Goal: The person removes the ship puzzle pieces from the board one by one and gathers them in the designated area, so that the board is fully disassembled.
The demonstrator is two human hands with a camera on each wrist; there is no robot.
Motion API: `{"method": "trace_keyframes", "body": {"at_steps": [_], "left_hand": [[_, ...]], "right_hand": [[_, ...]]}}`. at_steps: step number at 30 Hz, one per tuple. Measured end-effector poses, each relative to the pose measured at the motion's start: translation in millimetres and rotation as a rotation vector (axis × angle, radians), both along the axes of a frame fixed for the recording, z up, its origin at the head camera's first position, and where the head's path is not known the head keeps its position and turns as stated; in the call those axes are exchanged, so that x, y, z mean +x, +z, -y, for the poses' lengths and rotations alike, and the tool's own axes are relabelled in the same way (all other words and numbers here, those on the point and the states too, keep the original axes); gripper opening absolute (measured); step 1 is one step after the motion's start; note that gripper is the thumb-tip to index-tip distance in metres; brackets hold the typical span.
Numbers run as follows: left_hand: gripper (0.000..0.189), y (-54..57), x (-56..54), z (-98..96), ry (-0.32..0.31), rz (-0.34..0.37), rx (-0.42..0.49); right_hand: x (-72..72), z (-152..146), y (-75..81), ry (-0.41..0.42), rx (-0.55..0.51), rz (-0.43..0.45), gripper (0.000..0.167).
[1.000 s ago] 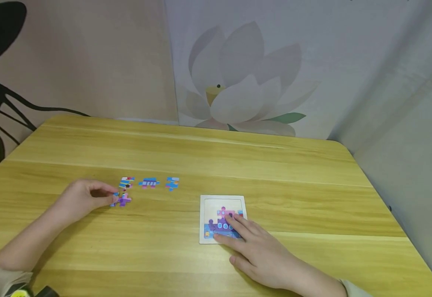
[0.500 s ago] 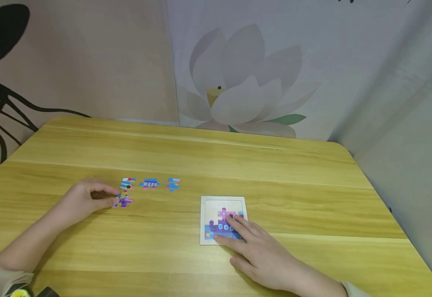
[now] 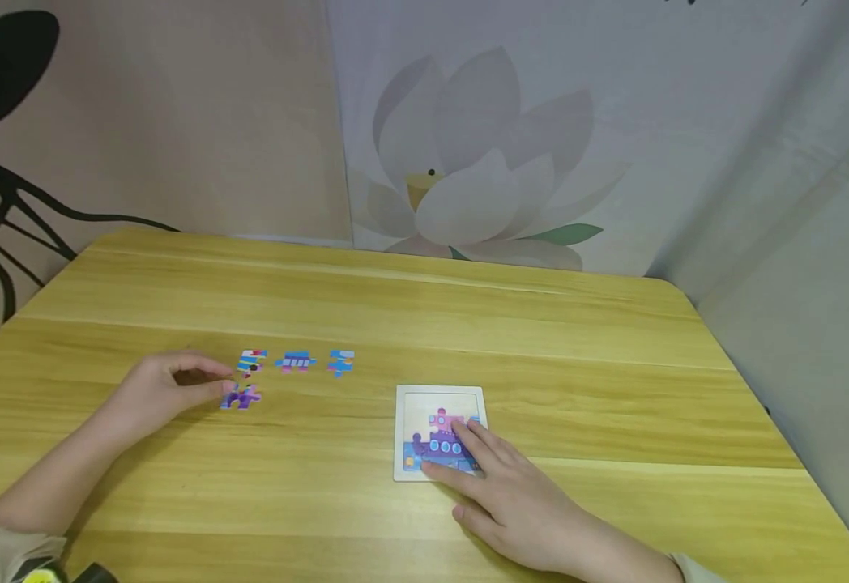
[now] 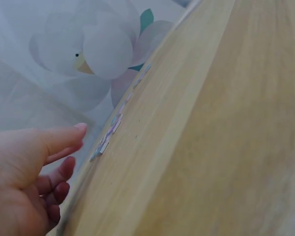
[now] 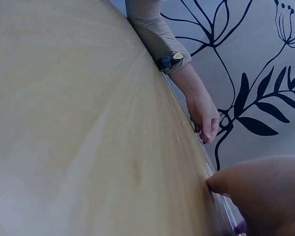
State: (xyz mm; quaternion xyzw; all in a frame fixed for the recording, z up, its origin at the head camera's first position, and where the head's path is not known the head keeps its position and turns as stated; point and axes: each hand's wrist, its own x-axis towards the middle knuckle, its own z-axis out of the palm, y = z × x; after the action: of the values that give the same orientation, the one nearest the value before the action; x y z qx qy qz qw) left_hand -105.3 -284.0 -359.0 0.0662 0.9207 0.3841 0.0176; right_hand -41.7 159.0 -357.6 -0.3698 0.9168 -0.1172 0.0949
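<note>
My left hand [image 3: 165, 394] hovers at the left part of the table. Its thumb and forefinger are close together at the upper left edge of a purple and blue jigsaw piece [image 3: 242, 397]. The left wrist view shows nothing between the fingers of that hand [image 4: 37, 172]; the pieces lie flat beyond it. My right hand [image 3: 515, 498] rests with spread fingers on a square jigsaw tray [image 3: 399, 429]. Inside the tray a partly assembled purple and pink ship picture [image 3: 442, 445] shows, its right side covered by those fingers. In the right wrist view that hand [image 5: 265, 191] hides most of the tray.
Behind the purple piece lie a white and blue jigsaw piece [image 3: 252, 361], a striped blue and purple one [image 3: 296, 362] and a blue one [image 3: 340, 363] in a row. All rest on the wooden table [image 3: 424, 316]. A flower-printed wall covering [image 3: 497, 146] stands behind the table.
My left fingertips have drawn slightly left off the purple and blue piece, so more of it shows. The right fingers have shifted a little on the tray.
</note>
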Motion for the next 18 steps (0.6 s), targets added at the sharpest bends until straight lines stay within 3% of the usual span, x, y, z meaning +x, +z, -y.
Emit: {"method": "trace_keyframes", "body": {"at_steps": [5,9,18], "left_hand": [[0.033,7.1,0.4,-6.4,0.051,-0.015,0.026],[0.03,11.1,1.4,-17.0,0.054,-0.039,0.045],[0.025,12.2,5.5,-49.1,-0.042,-0.075,0.127]], "right_hand": [[1.7,1,0.4,-0.03,0.009,0.025,0.047],[3.2,1,0.6,-0.045,0.012,0.031,0.048],[4.5,2,2.4,-0.055,0.019,0.037,0.047]]}}
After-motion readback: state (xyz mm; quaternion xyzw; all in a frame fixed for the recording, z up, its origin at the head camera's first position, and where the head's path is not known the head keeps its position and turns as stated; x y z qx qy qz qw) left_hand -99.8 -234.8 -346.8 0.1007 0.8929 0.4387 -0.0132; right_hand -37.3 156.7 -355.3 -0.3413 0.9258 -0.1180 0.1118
